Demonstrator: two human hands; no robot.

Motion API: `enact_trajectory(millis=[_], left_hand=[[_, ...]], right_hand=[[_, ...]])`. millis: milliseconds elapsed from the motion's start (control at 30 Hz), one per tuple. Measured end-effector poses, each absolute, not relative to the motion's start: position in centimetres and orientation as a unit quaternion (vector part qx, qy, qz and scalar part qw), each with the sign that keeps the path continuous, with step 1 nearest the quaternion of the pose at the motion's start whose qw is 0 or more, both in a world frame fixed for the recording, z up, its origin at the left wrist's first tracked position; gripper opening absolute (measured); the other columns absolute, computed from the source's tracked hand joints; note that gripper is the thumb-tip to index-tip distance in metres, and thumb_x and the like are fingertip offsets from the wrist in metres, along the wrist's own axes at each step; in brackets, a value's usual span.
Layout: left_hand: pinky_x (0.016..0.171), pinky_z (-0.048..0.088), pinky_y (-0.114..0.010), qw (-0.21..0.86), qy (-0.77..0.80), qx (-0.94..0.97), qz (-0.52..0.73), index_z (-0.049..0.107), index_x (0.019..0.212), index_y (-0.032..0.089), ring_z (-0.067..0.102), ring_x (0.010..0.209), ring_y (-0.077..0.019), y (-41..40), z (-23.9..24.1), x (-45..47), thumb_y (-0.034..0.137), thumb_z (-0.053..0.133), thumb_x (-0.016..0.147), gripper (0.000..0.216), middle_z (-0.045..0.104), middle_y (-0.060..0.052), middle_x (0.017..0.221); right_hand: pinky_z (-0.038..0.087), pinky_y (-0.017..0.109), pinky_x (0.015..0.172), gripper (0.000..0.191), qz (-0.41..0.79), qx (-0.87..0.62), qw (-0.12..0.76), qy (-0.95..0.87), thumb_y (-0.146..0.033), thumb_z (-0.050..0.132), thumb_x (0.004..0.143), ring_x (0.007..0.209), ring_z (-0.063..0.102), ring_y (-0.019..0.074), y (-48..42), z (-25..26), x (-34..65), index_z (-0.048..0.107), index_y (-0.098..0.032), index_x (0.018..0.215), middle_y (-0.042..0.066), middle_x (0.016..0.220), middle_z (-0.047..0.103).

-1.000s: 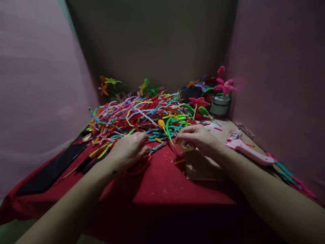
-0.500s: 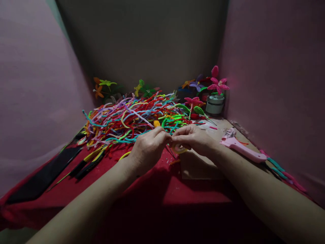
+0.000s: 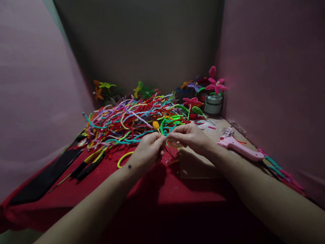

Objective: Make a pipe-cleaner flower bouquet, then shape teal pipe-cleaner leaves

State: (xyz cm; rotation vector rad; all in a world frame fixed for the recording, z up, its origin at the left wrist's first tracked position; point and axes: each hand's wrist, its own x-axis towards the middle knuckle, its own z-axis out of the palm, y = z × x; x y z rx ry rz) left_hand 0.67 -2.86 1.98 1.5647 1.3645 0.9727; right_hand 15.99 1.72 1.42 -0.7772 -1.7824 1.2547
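My left hand (image 3: pixel 150 149) is closed in a pinch on the thin stem of a small orange pipe-cleaner flower bud (image 3: pixel 155 125). The bud points up and away above my fingers, and a dark thin end of stem (image 3: pixel 169 151) sticks out below. My right hand (image 3: pixel 194 138) pinches just beside it, its thumb and forefinger close to the left fingertips. A pale yellowish roll of tape (image 3: pixel 175 143) shows partly under the right fingers, mostly hidden by them. Behind the hands lies a big heap of coloured pipe cleaners (image 3: pixel 132 115).
Pliers with black and yellow handles (image 3: pixel 88 164) and a dark flat case (image 3: pixel 48 176) lie left on the red cloth (image 3: pixel 177 193). A pink glue gun (image 3: pixel 240 148) rests right, near a cardboard sheet (image 3: pixel 198 166). Finished flowers (image 3: pixel 215 85) and a grey-white jar (image 3: pixel 213 104) stand behind.
My left hand has turned and dropped slightly, so more of the orange bud and its stem shows. The fingertips have parted a little, and the tape roll has shifted up with my right hand.
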Motion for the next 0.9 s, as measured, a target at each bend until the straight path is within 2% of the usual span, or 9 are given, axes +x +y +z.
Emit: enact_trajectory(millis=[100,200,300,433,567,633,733,800,900], left_hand=[[0.032,0.023,-0.015,0.611,0.476,0.472,0.42,0.044,0.068,0.015,0.029,0.034,-0.003,-2.8,2.0,1.1,0.026,0.049,0.079,0.016,0.037,0.007,0.05],[0.031,0.021,-0.011,0.728,0.413,0.357,0.415,0.046,0.074,0.014,0.029,0.035,-0.0009,-2.6,1.8,1.4,0.011,0.049,0.075,0.005,0.038,0.007,0.054],[0.032,0.021,-0.009,0.78,0.372,0.306,0.398,0.046,0.074,0.013,0.031,0.036,0.0,-2.4,1.3,1.9,0.001,0.044,0.069,0.014,0.04,0.005,0.055],[0.03,0.018,-0.011,0.794,0.371,0.317,0.362,0.044,0.066,0.014,0.028,0.034,-0.0009,-2.2,0.5,2.9,0.001,0.044,0.065,0.012,0.037,0.006,0.052],[0.032,0.018,-0.016,0.671,0.477,0.455,0.34,0.046,0.06,0.015,0.032,0.034,-0.0039,-1.6,0.7,2.4,0.02,0.049,0.073,0.015,0.042,0.004,0.05],[0.034,0.018,-0.018,0.503,0.564,0.565,0.331,0.049,0.056,0.016,0.032,0.032,-0.0056,-0.8,1.1,1.3,0.031,0.052,0.074,0.024,0.041,0.004,0.044],[0.04,0.023,-0.02,0.249,0.633,0.658,0.323,0.05,0.049,0.017,0.038,0.036,-0.0078,1.0,1.3,-0.6,0.029,0.06,0.067,0.024,0.045,0.003,0.041],[0.04,0.026,-0.021,0.218,0.662,0.658,0.283,0.051,0.046,0.018,0.041,0.036,-0.0105,2.2,1.0,-1.5,0.035,0.058,0.069,0.029,0.046,0.001,0.037],[0.035,0.024,-0.022,0.276,0.679,0.638,0.236,0.05,0.043,0.018,0.039,0.03,-0.0116,3.3,0.1,-1.8,0.045,0.053,0.071,0.039,0.045,-0.001,0.033]], right_hand=[[0.031,0.02,0.046,0.016,0.462,-0.326,0.449,-0.692,-0.026,0.059,0.067,0.047,0.038,0.0055,1.8,1.3,15.9,0.062,-0.011,0.062,-0.003,0.052,0.049],[0.036,0.021,0.052,0.011,0.419,-0.323,0.498,-0.687,-0.022,0.061,0.065,0.052,0.045,0.0072,1.8,1.1,15.7,0.061,-0.012,0.061,-0.002,0.056,0.054],[0.039,0.022,0.055,0.007,0.375,-0.319,0.529,-0.691,-0.019,0.06,0.064,0.057,0.049,0.0088,1.8,0.9,15.6,0.062,-0.013,0.062,0.0,0.06,0.058],[0.039,0.022,0.053,0.006,0.391,-0.311,0.56,-0.661,-0.019,0.06,0.064,0.054,0.049,0.0086,1.9,0.8,15.7,0.061,-0.013,0.063,-0.001,0.059,0.057],[0.039,0.023,0.054,0.009,0.362,-0.325,0.567,-0.665,-0.022,0.061,0.065,0.054,0.048,0.0089,2.8,0.6,16.4,0.061,-0.013,0.062,0.0,0.059,0.057],[0.039,0.024,0.056,0.012,0.316,-0.345,0.554,-0.689,-0.024,0.06,0.067,0.057,0.049,0.0099,3.4,0.5,16.7,0.062,-0.013,0.064,0.001,0.062,0.058],[0.036,0.024,0.056,0.017,0.248,-0.375,0.527,-0.721,-0.028,0.059,0.07,0.058,0.047,0.0104,4.0,0.2,17.1,0.061,-0.013,0.064,0.001,0.061,0.057],[0.034,0.024,0.054,0.023,0.217,-0.388,0.515,-0.733,-0.031,0.055,0.074,0.055,0.044,0.01,4.3,0.1,17.2,0.058,-0.013,0.06,0.0,0.057,0.053],[0.033,0.024,0.054,0.026,0.205,-0.402,0.504,-0.736,-0.028,0.047,0.078,0.055,0.043,0.0102,4.6,0.0,17.5,0.056,-0.014,0.057,0.0,0.055,0.05]])
